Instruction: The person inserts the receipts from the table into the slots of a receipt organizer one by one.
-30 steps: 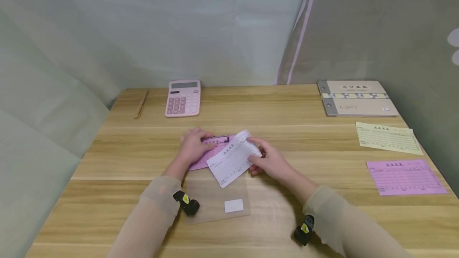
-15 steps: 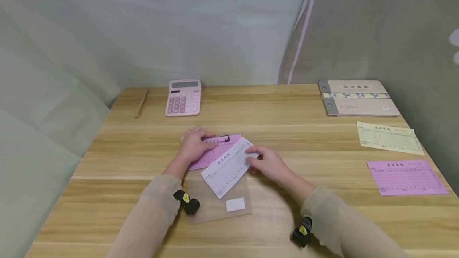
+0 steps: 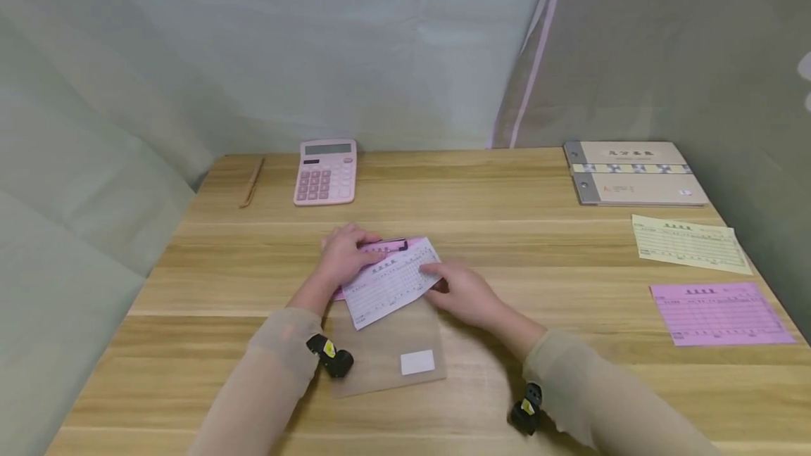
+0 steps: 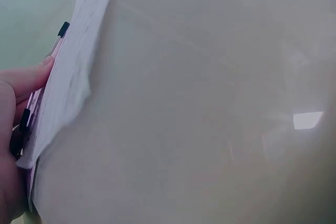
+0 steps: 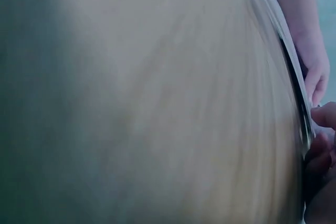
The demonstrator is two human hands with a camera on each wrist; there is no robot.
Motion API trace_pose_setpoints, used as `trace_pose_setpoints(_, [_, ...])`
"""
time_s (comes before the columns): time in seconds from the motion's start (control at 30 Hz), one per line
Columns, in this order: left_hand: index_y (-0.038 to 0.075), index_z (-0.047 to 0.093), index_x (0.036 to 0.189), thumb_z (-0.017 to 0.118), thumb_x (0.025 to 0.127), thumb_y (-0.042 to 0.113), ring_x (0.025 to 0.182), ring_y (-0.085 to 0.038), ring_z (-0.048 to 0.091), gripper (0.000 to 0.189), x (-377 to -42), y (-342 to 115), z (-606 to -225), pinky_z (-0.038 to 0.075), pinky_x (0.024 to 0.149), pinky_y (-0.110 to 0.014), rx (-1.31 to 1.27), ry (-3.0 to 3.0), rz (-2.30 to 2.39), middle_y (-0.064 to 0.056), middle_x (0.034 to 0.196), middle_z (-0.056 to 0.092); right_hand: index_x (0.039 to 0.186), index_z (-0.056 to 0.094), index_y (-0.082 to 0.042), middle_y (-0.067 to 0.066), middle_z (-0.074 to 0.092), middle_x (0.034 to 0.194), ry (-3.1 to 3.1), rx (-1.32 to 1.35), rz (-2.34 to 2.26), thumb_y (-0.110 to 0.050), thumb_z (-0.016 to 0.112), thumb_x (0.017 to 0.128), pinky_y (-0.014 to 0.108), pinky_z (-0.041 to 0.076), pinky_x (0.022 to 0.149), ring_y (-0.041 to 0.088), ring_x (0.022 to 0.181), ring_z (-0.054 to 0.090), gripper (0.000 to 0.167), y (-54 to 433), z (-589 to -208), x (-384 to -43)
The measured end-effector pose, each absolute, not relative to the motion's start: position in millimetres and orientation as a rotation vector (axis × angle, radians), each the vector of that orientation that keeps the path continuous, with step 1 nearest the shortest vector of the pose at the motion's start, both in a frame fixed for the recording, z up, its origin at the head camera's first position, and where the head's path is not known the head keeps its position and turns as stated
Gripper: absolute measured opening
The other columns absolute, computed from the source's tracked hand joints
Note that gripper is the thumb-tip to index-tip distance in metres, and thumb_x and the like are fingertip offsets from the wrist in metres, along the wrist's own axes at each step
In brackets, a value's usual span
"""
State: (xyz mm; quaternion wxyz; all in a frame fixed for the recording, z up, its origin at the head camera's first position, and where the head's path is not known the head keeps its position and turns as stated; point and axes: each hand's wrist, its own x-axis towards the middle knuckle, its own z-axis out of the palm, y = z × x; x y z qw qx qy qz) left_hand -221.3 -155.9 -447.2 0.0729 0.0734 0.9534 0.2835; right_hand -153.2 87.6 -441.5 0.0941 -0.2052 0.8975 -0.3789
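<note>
A translucent clipboard (image 3: 380, 357) lies on the table with a small white label near its front edge. My left hand (image 3: 344, 255) grips its far left end, the thumb resting at the metal clip (image 3: 402, 245), whose black end shows. Under that clip is a pink form slip (image 3: 417, 240), mostly covered. My right hand (image 3: 465, 294) pinches the right end of a white form slip (image 3: 386, 288), which lies slanted across the pink one. In the left wrist view the white slip (image 4: 73, 61) stands edge-on beside the thumb. Whether the clip is raised I cannot tell.
At the back left are a pink calculator (image 3: 326, 172) and a thin brown stick (image 3: 251, 183). A bound ledger (image 3: 636, 173) sits at the back right. Below it lie a yellow slip (image 3: 690, 242) and another pink slip (image 3: 721, 314) near the right edge.
My right hand has moved left with the white slip. The slip has turned flatter and now covers more of the pink one. My left hand has stayed in place.
</note>
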Motion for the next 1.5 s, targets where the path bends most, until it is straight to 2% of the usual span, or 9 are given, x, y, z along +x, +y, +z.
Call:
trace_pose_setpoints(0.07, [0.017,0.067,0.114,0.072,0.08,0.036,0.097,-0.022,0.044,0.039,-221.0,-155.1,-447.5,0.025,0.091,-0.044,0.221,2.861,0.856,0.0,0.099,0.056,0.125,0.06,-0.008,-0.001,0.057,0.088,2.696,-0.653,-1.054,-0.02,0.067,0.085,0.025,0.045,0.067,0.011,0.077,0.05,0.042,86.3,-441.1,-152.0])
trace_pose_setpoints(0.13, [0.017,0.067,0.114,0.072,0.08,0.036,0.097,-0.022,0.044,0.039,-220.6,-154.6,-447.4,0.025,0.091,-0.044,0.218,2.859,0.864,0.0,0.098,0.056,0.123,0.061,-0.01,-0.004,0.053,0.082,2.725,-0.689,-0.995,-0.021,0.066,0.086,0.023,0.041,0.061,0.009,0.071,0.047,0.04,85.4,-440.6,-151.0])
trace_pose_setpoints(0.43, [0.017,0.067,0.112,0.072,0.08,0.035,0.096,-0.021,0.045,0.037,-220.4,-155.5,-447.5,0.025,0.09,-0.044,0.225,2.875,0.86,0.001,0.097,0.056,0.127,0.059,-0.012,-0.003,0.055,0.085,2.799,-0.728,-0.8,-0.026,0.065,0.086,0.023,0.041,0.057,0.009,0.069,0.048,0.043,80.8,-439.7,-148.1])
trace_pose_setpoints(0.63, [0.017,0.068,0.112,0.072,0.081,0.035,0.094,-0.022,0.045,0.036,-221.6,-156.7,-445.2,0.026,0.089,-0.044,0.257,2.852,0.882,0.001,0.095,0.056,0.127,0.06,-0.018,0.002,0.061,0.1,2.854,-0.726,-0.713,-0.034,0.065,0.087,0.026,0.043,0.059,0.009,0.074,0.051,0.044,79.4,-441.8,-145.4])
trace_pose_setpoints(1.0, [0.017,0.069,0.11,0.072,0.081,0.034,0.096,-0.022,0.047,0.034,-221.6,-157.6,-443.5,0.024,0.091,-0.046,0.266,2.838,0.864,0.001,0.096,0.057,0.126,0.06,-0.021,0.001,0.047,0.088,2.869,-0.699,-0.668,-0.04,0.067,0.085,0.025,0.037,0.05,0.011,0.061,0.043,0.045,78.1,-438.1,-143.0])
trace_pose_setpoints(1.17, [0.016,0.068,0.112,0.072,0.081,0.035,0.095,-0.022,0.05,0.036,-224.1,-158.9,-441.3,0.029,0.091,-0.045,0.293,2.798,0.88,0.0,0.097,0.058,0.128,0.059,-0.022,0.001,0.047,0.089,2.869,-0.687,-0.631,-0.042,0.066,0.085,0.025,0.037,0.049,0.011,0.061,0.042,0.048,76.9,-437.7,-143.4])
trace_pose_setpoints(1.33, [0.012,0.068,0.111,0.073,0.08,0.031,0.094,-0.022,0.053,0.036,-228.2,-161.3,-434.2,0.04,0.087,-0.041,0.327,2.717,0.918,-0.002,0.099,0.06,0.128,0.058,-0.024,0.004,0.047,0.095,2.872,-0.688,-0.618,-0.044,0.066,0.085,0.026,0.038,0.05,0.012,0.062,0.044,0.048,74.7,-438.7,-143.5])
trace_pose_setpoints(1.5, [0.011,0.07,0.106,0.075,0.078,0.029,0.091,-0.021,0.056,0.034,-231.6,-161.3,-430.4,0.042,0.086,-0.04,0.392,2.716,0.855,-0.003,0.097,0.063,0.124,0.06,-0.022,0.012,0.047,0.115,2.924,-0.723,-0.639,-0.045,0.068,0.083,0.029,0.045,0.055,0.018,0.08,0.054,0.048,73.5,-443.0,-143.0])
